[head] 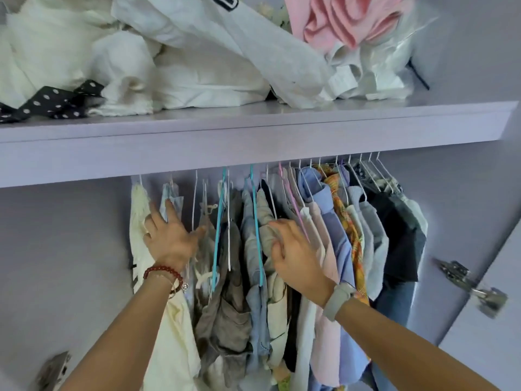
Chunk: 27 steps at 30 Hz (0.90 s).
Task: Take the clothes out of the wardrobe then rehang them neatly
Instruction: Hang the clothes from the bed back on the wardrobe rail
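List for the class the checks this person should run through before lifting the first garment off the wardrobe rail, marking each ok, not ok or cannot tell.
1. Left hand on the clothes: ok, fingers spread flat on the cream garment.
2. Right hand has a hold: ok, fingers curl into the beige garment.
3. Hanger hooks free to lift: cannot tell, the shelf hides the rail.
4. Garments spaced apart: not ok, tightly packed.
5. A hanger gripped: not ok, only fabric.

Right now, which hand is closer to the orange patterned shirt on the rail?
Right. The right hand lies among the hanging clothes just left of the orange patterned shirt; the left hand is far left, by the cream garment.
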Available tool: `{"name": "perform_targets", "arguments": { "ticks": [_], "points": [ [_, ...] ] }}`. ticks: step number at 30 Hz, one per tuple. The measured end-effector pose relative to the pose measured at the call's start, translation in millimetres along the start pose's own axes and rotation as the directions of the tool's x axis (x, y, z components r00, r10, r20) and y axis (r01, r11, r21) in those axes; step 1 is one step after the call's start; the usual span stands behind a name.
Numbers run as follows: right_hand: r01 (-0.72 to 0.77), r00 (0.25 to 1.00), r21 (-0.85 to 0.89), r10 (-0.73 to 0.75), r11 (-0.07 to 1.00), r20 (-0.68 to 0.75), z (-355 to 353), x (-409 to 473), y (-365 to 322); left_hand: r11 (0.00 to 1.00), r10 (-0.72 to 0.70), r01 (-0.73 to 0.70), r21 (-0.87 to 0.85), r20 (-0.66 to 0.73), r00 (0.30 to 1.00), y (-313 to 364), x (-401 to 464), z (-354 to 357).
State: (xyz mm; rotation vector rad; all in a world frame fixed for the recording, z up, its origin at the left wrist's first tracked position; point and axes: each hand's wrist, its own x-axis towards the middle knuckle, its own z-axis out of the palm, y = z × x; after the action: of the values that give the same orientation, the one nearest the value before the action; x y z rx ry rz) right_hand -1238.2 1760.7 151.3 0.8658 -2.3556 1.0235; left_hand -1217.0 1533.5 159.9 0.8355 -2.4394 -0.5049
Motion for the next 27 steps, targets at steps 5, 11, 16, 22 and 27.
{"name": "perform_targets", "arguments": {
  "ticks": [5,11,16,22,27],
  "points": [
    [0.139,0.99,0.106,-0.142,0.985,0.015,27.2,18.2,-38.2,0.974,-0.071,0.068,-0.218,-0.004,0.997,-26.7,5.3,-5.2],
    [0.075,0.929,0.018,-0.076,0.997,0.363,73.8,32.7,-82.3,0.992,-0.096,0.093,-0.083,-0.032,0.995,-51.7,7.0,-22.0],
    [0.158,0.934,-0.374,-0.015,0.914,0.357,73.3,38.8,-65.1,0.989,-0.12,0.115,-0.094,-0.049,0.992,-78.0,11.7,-37.4],
    [0.119,0.964,-0.512,0.025,0.851,0.265,64.2,34.6,-45.6,0.986,-0.105,0.1,-0.131,-0.028,0.994,-94.3,18.3,-42.9],
    [-0.046,0.947,-0.609,0.228,0.792,0.226,58.3,52.3,-52.7,0.989,-0.075,0.075,-0.129,0.006,0.997,-98.3,20.7,-47.7]
  ]
}}
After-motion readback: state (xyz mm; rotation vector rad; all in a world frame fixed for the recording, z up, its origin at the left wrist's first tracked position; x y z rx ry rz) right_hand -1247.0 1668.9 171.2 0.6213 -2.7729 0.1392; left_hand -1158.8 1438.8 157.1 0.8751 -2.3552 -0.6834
